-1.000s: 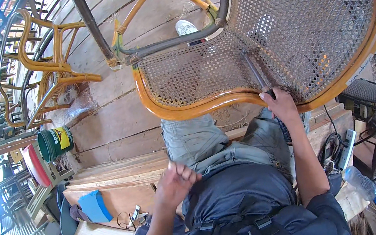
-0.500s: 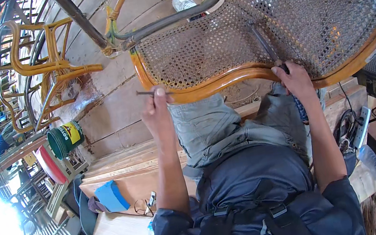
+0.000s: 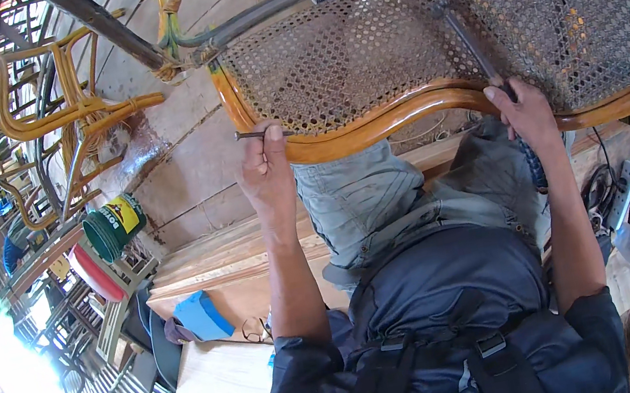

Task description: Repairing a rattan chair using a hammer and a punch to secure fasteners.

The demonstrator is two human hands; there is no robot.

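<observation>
while left hand (image 3: 267, 167) pinches thin metal pin (image 3: 248, 134) between thumb and fingers, beside orange rim (image 3: 379, 132) of woven chair (image 3: 342, 59), right hand (image 3: 528, 115) has fingers wrapped round hammer-like tool (image 3: 471, 45), shaft over weave. chair in front of person's grey trousers (image 3: 357, 198); green bucket (image 3: 116, 227) off left, well apart.

The chair's seat (image 3: 342, 59) in front of you is woven cane, rough and mostly dull, while its rim (image 3: 378, 126) looks like varnished wood, smooth and very glossy. Your nail (image 3: 250, 135) is dark, dull metal, and your tool (image 3: 471, 45) has a grey metal shaft with a soft sheen. Your trousers (image 3: 360, 193) are matt, creased cloth; your jacket (image 3: 445, 279) is smoother fabric, faintly shiny. Beside you, the bench (image 3: 222, 387) is pale, smooth wood, and the bucket (image 3: 114, 227) is green plastic.
</observation>
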